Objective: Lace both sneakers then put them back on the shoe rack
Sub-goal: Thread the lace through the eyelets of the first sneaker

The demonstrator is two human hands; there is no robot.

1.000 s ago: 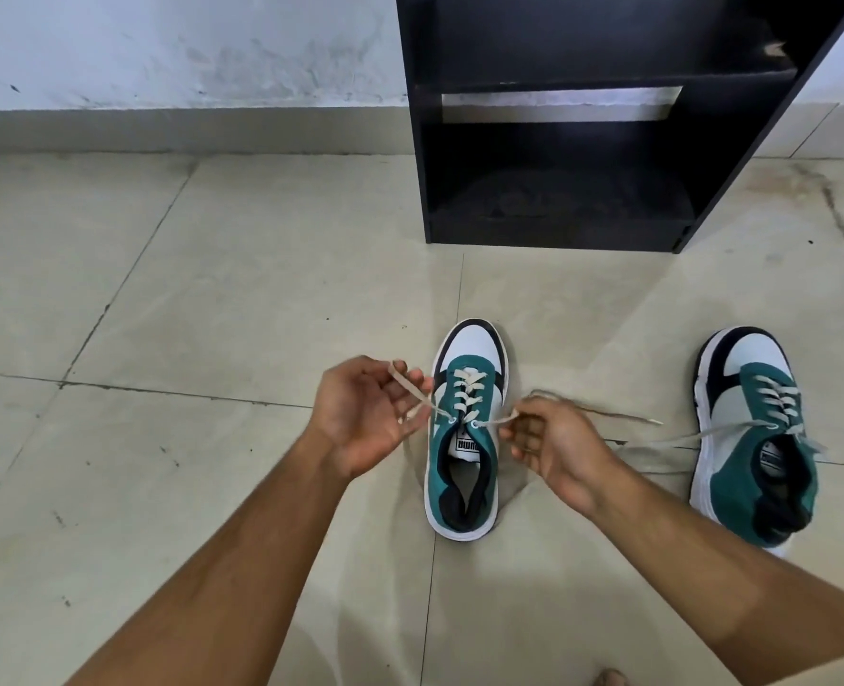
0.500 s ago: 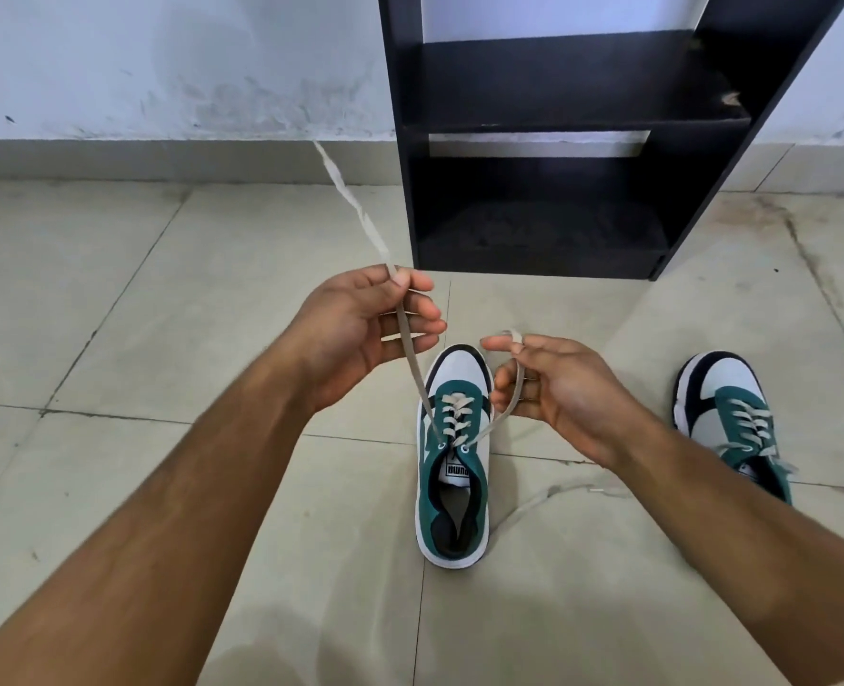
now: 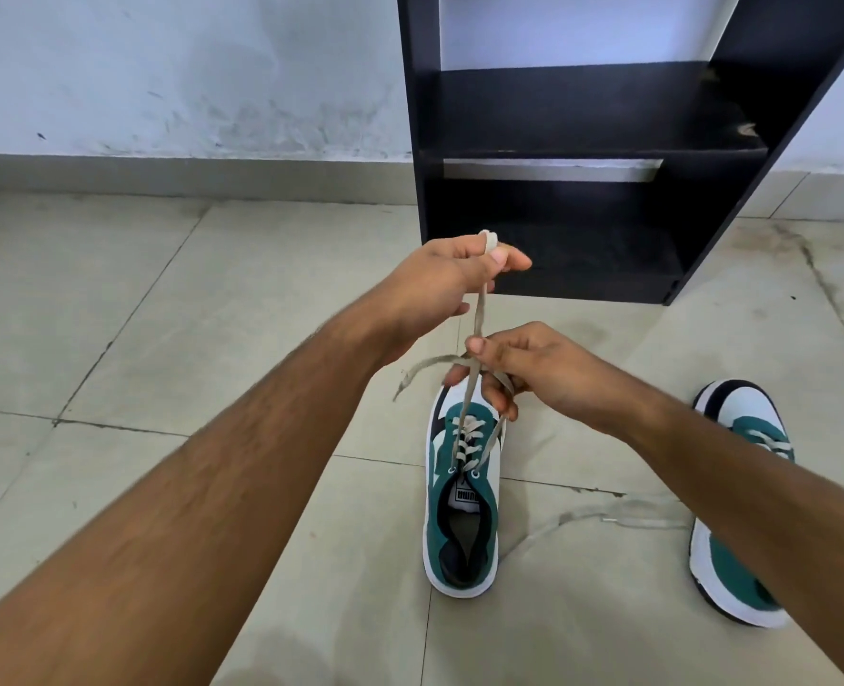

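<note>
A green, white and black sneaker (image 3: 464, 517) stands on the floor in the middle, toe pointing away from me. Its beige lace (image 3: 477, 314) rises taut from the eyelets. My left hand (image 3: 440, 284) pinches the upper end of that lace above the toe. My right hand (image 3: 524, 368) grips the lace lower down, where the two strands cross, and a loose end sticks out to the left. The second sneaker (image 3: 736, 512) lies at the right, half hidden by my right forearm, with its lace (image 3: 608, 517) trailing on the floor.
The black shoe rack (image 3: 583, 156) stands against the white wall just behind the sneakers, its two shelves bare. Beige floor tiles (image 3: 162, 339) spread to the left and front.
My left hand has gathered the long lace end, which flew up towards the wall before, into a short pinch. My right hand has moved in over the toe and grips the crossing strands.
</note>
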